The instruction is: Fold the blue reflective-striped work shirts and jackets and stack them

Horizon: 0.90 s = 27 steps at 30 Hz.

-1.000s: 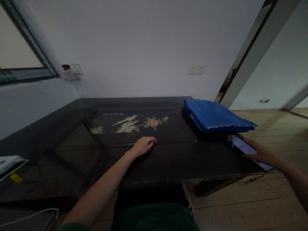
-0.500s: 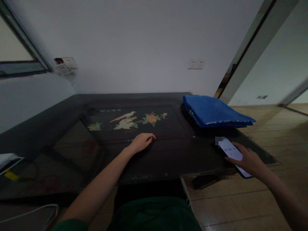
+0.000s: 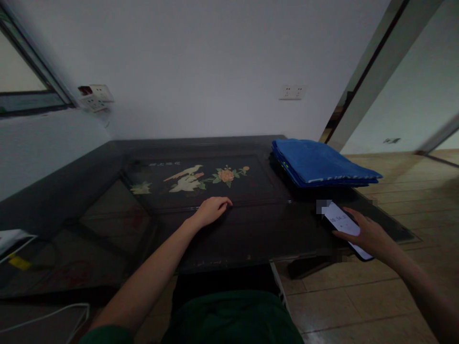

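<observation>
My right hand grips a smartphone at the near right edge of the dark table. Thumb and fingers hold its sides, and the lit white screen with dark digits faces up. A pixelated patch hides its far end. My left hand rests palm down on the tabletop, fingers loosely bent and holding nothing. Just beyond it lies an inlaid picture of birds and a peony. Farther right, a stack of folded blue cloths sits on the table, beyond the phone.
White wall with a double socket backs the table. At the left edge lie a white object and a yellow tag. A white cable runs at lower left. Tiled floor shows on the right.
My right hand and the phone have shifted very slightly left and up in the picture. My left hand and the blue cloths stay where they were.
</observation>
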Available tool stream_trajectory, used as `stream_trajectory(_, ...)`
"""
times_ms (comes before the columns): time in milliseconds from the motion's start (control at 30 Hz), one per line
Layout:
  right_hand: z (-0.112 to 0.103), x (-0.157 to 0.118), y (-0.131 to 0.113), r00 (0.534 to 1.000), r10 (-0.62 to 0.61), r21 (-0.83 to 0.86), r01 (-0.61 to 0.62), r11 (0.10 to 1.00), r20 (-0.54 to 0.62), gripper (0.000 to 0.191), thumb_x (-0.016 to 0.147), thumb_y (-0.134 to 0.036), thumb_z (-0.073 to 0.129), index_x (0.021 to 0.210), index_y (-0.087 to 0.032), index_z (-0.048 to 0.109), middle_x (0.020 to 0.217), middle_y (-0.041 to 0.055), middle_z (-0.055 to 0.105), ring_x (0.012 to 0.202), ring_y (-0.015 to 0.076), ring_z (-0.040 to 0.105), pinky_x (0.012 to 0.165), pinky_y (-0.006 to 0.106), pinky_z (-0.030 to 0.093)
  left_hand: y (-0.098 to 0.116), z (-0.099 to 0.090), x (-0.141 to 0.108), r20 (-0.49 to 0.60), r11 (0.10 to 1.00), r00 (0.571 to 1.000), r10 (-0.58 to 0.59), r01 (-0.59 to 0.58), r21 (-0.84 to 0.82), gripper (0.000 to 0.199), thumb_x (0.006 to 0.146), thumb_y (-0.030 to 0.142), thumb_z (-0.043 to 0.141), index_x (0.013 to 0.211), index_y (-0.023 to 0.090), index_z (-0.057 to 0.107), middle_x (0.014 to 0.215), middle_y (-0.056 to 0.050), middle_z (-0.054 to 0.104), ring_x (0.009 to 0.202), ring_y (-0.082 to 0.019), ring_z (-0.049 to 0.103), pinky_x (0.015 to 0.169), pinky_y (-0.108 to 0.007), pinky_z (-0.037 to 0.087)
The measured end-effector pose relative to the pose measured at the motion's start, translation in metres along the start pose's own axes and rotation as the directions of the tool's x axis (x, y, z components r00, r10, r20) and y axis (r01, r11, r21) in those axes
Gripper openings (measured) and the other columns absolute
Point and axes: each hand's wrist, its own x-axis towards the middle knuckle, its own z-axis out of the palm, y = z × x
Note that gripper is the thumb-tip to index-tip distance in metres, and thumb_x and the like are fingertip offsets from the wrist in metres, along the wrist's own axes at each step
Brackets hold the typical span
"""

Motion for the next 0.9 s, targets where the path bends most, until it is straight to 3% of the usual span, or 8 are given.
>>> stream_trajectory(433, 0.01, 0.001, 0.011, 0.998, -0.045, -0.064, 0.043, 0.997, -0.041, 0.084, 0.073, -0.057, 0.057, 0.141, -0.013, 0.034, 0.124, 0.0222, 0.059, 0.109, 0.041, 0.059, 0.086, 0.049, 0.048, -0.004, 0.004, 0.001, -0.01, 1.0, 1.0, 0.019, -0.019, 0.008, 0.03, 0.091, 0.021, 0.04, 0.104, 0.024, 0.067, 0.103, -0.002, 0.07, 0.094, -0.018, 0.064, 0.084, -0.029, 0.047)
stream_trajectory(600, 0.011, 0.002, 0.014, 0.994, -0.094, 0.003, 0.095, 0.996, -0.062, 0.078, 0.073, -0.052, 0.054, 0.138, -0.012, 0.037, 0.129, 0.0209, 0.056, 0.112, 0.0385, 0.057, 0.091, 0.047, 0.047, -0.004, 0.004, 0.001, -0.012, 1.0, 1.0, 0.022, -0.021, 0.006, 0.029, 0.092, 0.021, 0.04, 0.104, 0.025, 0.066, 0.104, -0.001, 0.07, 0.095, -0.018, 0.064, 0.084, -0.029, 0.047)
stream_trajectory(733, 0.009, 0.006, 0.019, 0.997, -0.036, 0.047, 0.04, 0.998, -0.064, 0.077, 0.07, -0.054, 0.054, 0.134, -0.013, 0.041, 0.123, 0.0188, 0.06, 0.107, 0.0371, 0.06, 0.087, 0.045, 0.05, -0.002, 0.002, 0.0, -0.004, 1.0, 1.0, 0.017, -0.017, 0.003, 0.03, 0.091, 0.022, 0.04, 0.104, 0.025, 0.066, 0.105, -0.001, 0.07, 0.095, -0.018, 0.064, 0.085, -0.029, 0.047)
stream_trajectory(900, 0.01, 0.018, 0.044, 0.994, 0.058, 0.069, -0.052, 0.996, -0.088, 0.077, 0.067, -0.055, 0.056, 0.132, -0.015, 0.045, 0.11, 0.0168, 0.067, 0.095, 0.0351, 0.066, 0.078, 0.042, 0.053, 0.0, 0.001, 0.0, -0.002, 1.0, 1.0, 0.002, -0.002, 0.006, 0.03, 0.091, 0.022, 0.04, 0.105, 0.024, 0.067, 0.108, -0.002, 0.07, 0.097, -0.019, 0.063, 0.087, -0.03, 0.047)
